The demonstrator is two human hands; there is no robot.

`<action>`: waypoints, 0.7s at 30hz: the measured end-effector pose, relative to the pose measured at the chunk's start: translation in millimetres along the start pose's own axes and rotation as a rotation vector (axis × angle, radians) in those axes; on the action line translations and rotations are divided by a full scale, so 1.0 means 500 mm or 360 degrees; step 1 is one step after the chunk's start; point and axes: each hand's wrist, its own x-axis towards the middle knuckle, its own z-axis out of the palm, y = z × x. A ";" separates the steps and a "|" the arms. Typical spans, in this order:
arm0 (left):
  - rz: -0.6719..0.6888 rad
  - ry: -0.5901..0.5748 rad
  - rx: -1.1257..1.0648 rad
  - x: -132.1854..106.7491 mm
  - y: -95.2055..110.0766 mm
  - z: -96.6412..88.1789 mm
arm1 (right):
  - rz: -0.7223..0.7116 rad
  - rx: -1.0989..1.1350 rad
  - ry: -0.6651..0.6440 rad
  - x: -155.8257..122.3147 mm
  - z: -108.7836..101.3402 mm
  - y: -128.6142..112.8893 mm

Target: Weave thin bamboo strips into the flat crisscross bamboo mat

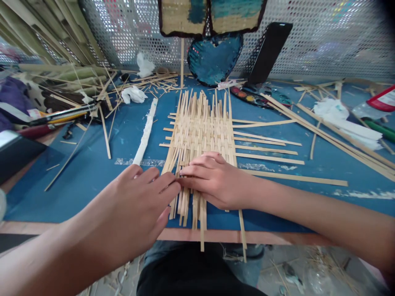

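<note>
A half-woven mat of pale bamboo strips (206, 131) lies on the blue table, with loose strip ends sticking out on all sides. My right hand (216, 181) rests palm down across the near part of the weave, its fingers stretched to the left over the upright strips. At the mat's near left edge, my left hand (151, 197) has its fingers curled together around a strip end, though its fingertips are mostly hidden. Both hands' fingertips meet there. One long crosswise strip (302, 178) runs out to the right from beneath my right wrist.
A white rolled strip (146, 131) lies left of the mat. Behind stand a blue heart-shaped piece (215, 59) and a leaning black phone (270, 53), near a paint palette (251, 98). Long bamboo strips (333, 133) lie right; bamboo poles (52, 28) lean back left.
</note>
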 end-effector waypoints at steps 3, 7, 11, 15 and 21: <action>0.0053 -0.0057 0.0106 0.009 -0.001 -0.007 | -0.0005 -0.0016 0.0017 0.000 0.002 -0.001; 0.0125 -0.0101 0.0116 0.008 0.000 -0.011 | -0.0001 -0.0025 0.0040 0.001 0.003 -0.002; 0.0196 -0.0085 0.0147 0.000 0.011 -0.008 | 0.0008 0.0009 0.0051 0.001 0.004 -0.002; 0.0258 0.0061 0.0205 -0.014 0.015 0.003 | -0.0006 -0.0015 0.0103 0.002 0.003 -0.001; 0.0200 0.0180 0.0004 -0.043 -0.007 0.020 | 0.0019 -0.0015 0.0055 -0.001 0.004 0.001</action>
